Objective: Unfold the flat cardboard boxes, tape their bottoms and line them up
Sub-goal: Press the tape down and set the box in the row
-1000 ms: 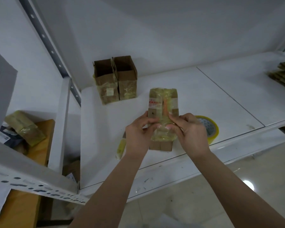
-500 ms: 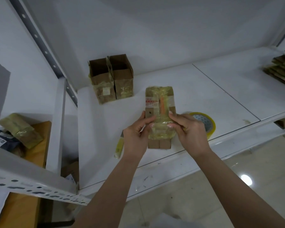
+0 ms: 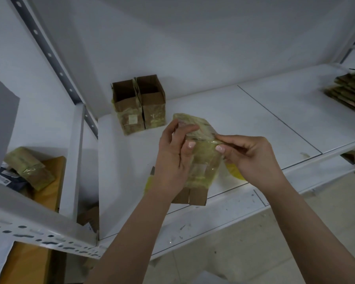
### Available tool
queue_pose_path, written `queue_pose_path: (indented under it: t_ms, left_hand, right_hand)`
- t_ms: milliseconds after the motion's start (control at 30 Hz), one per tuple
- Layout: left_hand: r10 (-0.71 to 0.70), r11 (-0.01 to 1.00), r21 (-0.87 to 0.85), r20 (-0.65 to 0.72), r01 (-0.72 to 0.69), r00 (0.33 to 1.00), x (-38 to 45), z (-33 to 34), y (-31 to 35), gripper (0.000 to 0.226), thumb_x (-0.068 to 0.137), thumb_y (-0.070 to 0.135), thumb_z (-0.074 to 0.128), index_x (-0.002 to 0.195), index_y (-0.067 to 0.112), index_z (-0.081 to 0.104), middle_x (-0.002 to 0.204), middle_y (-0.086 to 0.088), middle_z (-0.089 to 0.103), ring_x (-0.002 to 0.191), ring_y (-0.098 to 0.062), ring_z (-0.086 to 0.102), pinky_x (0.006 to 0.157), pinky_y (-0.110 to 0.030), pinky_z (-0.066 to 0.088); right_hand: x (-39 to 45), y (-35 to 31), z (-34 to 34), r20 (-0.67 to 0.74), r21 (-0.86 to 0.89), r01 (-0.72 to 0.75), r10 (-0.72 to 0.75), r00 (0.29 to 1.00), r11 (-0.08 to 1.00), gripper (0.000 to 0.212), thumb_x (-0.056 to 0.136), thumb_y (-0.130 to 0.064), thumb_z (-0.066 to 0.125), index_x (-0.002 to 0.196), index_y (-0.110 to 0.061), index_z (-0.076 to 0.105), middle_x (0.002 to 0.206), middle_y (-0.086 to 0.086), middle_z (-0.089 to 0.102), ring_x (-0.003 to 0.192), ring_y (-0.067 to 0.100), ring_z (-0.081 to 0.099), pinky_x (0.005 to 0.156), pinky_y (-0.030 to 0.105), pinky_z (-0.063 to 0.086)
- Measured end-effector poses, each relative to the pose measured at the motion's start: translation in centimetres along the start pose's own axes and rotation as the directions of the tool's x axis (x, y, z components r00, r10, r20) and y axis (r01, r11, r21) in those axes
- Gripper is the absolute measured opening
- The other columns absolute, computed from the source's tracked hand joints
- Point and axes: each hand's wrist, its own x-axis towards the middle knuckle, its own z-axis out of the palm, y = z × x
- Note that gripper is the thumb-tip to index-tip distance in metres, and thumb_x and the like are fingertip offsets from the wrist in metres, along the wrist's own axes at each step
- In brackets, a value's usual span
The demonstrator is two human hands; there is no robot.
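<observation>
My left hand [image 3: 173, 158] gripped the flattened cardboard box [image 3: 199, 160] along its left edge, thumb curled onto the front face and fingers wrapped behind the upper part, while my right hand [image 3: 252, 156] pinched the box's right edge between thumb and fingertips. I held the box up above the front of the white shelf [image 3: 244, 119], tilted slightly, its faces covered in yellowish clear tape and its two bare brown bottom flaps hanging at the lower end. Behind my right wrist I saw a yellow patch on the shelf, most of it hidden, so I could not tell what it was. Further back, near the left rear corner of the shelf, two opened cardboard boxes [image 3: 138, 104] stood upright, touching side by side, their tops open. At the far right edge lay a stack of flat cardboard boxes [image 3: 350, 91], blurred. To the left, below the shelf, another taped box [image 3: 28, 168] rested on a brown surface.
</observation>
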Motion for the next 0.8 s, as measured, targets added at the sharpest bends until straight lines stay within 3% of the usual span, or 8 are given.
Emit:
queue_pose_path:
  t_ms: [200,300,400,467,533,600,733,800]
  left_hand:
    - [0.005,0.995,0.101,-0.166,0.012,0.986,-0.2,0.8,1.3,0.050,0.098,0.047,0.032,0.107,0.008,0.063,0.113,0.001,0.056,0.096,0.016,0.048,0.077,0.003,0.034]
    - [-0.035,0.997,0.063,-0.216,0.050,0.976,-0.1,0.2,1.6,0.035,0.103,0.035,0.035,0.103,0.014,0.062,0.105,0.005,0.061,0.091,0.008,0.055,0.075,-0.004,0.040]
    - [-0.137,0.991,-0.016,-0.201,0.137,0.970,0.0,-0.5,2.5,0.035,0.101,0.045,0.029,0.098,0.029,0.060,0.094,0.010,0.064,0.085,0.000,0.060,0.072,-0.009,0.043]
    - [-0.201,0.977,-0.102,-0.180,0.185,0.963,-0.1,-0.3,3.2,0.035,0.097,0.049,0.029,0.097,0.033,0.060,0.087,0.011,0.066,0.082,-0.001,0.062,0.070,-0.011,0.046]
    - [-0.227,0.968,-0.148,-0.171,0.203,0.959,-0.3,0.1,3.8,0.037,0.097,0.047,0.030,0.099,0.028,0.061,0.085,0.009,0.066,0.080,-0.001,0.062,0.069,-0.013,0.048]
    - [-0.236,0.964,-0.163,-0.178,0.208,0.955,-0.4,0.4,4.2,0.036,0.097,0.045,0.030,0.099,0.028,0.061,0.083,0.008,0.065,0.077,-0.001,0.061,0.068,-0.013,0.047]
    - [-0.245,0.963,-0.168,-0.201,0.213,0.949,-0.4,0.6,4.5,0.034,0.098,0.042,0.030,0.096,0.026,0.060,0.082,0.007,0.064,0.075,-0.002,0.060,0.066,-0.012,0.045]
    - [-0.235,0.966,-0.157,-0.201,0.205,0.951,-0.5,0.9,4.6,0.036,0.098,0.043,0.030,0.098,0.024,0.061,0.087,0.005,0.065,0.081,-0.002,0.061,0.071,-0.016,0.047]
  right_hand:
    - [-0.6,-2.1,0.3,-0.019,-0.115,-0.017,0.015,1.000,0.993,0.025,0.082,-0.020,0.076,0.107,-0.015,0.077,0.096,-0.005,0.076,0.084,0.017,0.072,0.083,0.042,0.058]
    - [-0.6,-2.8,-0.4,0.030,0.014,-0.048,0.048,0.998,0.999,0.032,0.083,-0.039,0.066,0.105,-0.017,0.077,0.091,-0.002,0.076,0.078,0.014,0.072,0.081,0.037,0.059]
    - [-0.5,-2.9,-1.4,0.018,0.142,-0.045,0.043,0.999,0.989,0.043,0.092,-0.046,0.043,0.110,-0.023,0.073,0.096,-0.009,0.074,0.080,0.007,0.068,0.071,0.021,0.055]
    - [-0.6,-2.8,-1.0,-0.009,0.068,0.050,-0.050,0.999,0.996,0.041,0.097,-0.039,0.038,0.119,-0.023,0.068,0.108,-0.013,0.069,0.101,0.005,0.064,0.083,0.020,0.051]
    - [-0.7,-2.7,0.0,-0.026,-0.074,0.191,-0.193,0.981,0.979,0.035,0.103,-0.029,0.034,0.121,-0.024,0.063,0.120,-0.007,0.063,0.119,0.012,0.056,0.102,0.039,0.044]
    - [-0.9,-2.4,0.6,-0.048,-0.145,0.268,-0.277,0.960,0.953,0.033,0.105,-0.026,0.031,0.117,-0.030,0.061,0.119,-0.010,0.061,0.120,0.010,0.052,0.103,0.050,0.038]
    - [-0.8,-2.2,0.5,0.013,-0.137,0.221,-0.221,0.975,0.966,0.046,0.097,-0.064,0.018,0.110,-0.046,0.058,0.110,-0.027,0.058,0.115,0.006,0.044,0.100,0.029,0.037]
    - [-0.7,-2.0,0.5,0.004,-0.180,0.252,-0.255,0.967,0.951,0.038,0.098,-0.057,0.026,0.108,-0.041,0.060,0.104,-0.024,0.060,0.109,0.012,0.046,0.094,0.031,0.041]
